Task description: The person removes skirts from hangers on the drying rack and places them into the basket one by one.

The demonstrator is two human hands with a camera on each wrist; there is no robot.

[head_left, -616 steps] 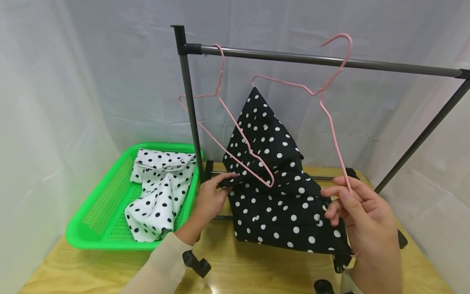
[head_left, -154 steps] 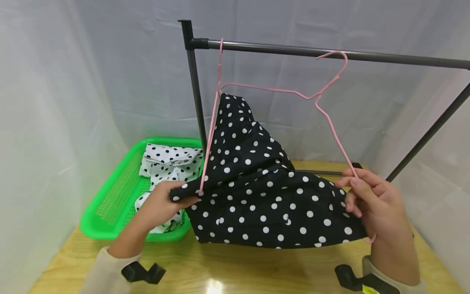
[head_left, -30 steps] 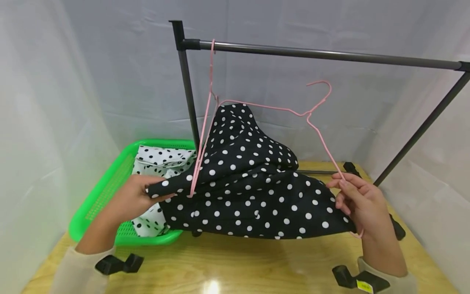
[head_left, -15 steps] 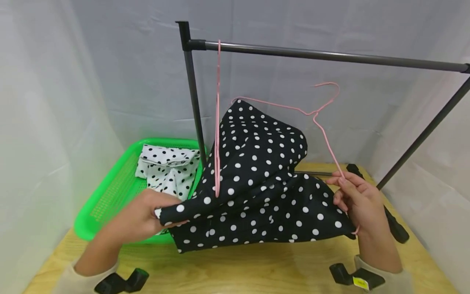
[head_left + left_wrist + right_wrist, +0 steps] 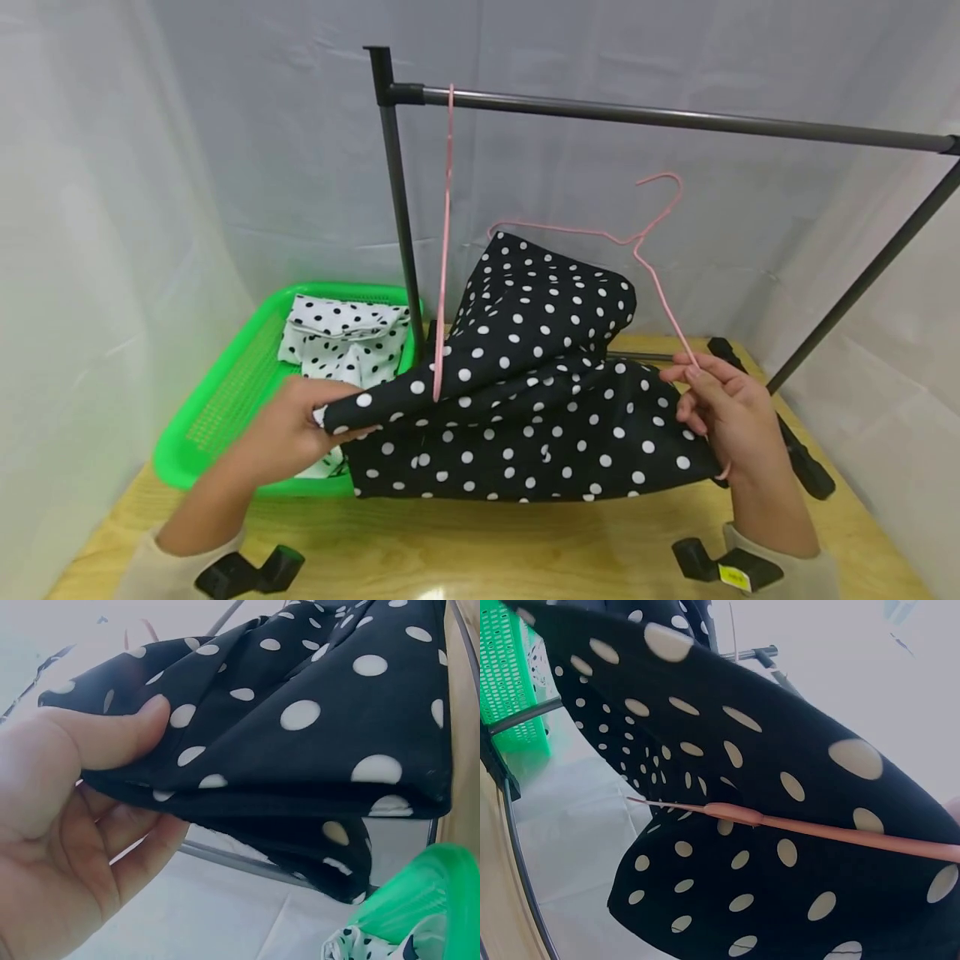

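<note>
Pink hanger half threaded into the polka-dot garment; left hand pinches its corner, right hand pinches the wire; next, seat the other shoulder.

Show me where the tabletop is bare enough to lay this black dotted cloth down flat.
Bare wood runs along the near edge of the table, in front of the black dotted cloth and between the two wrists. The left side is taken by the green basket holding a white dotted cloth; behind the black cloth stands the rack.
</note>
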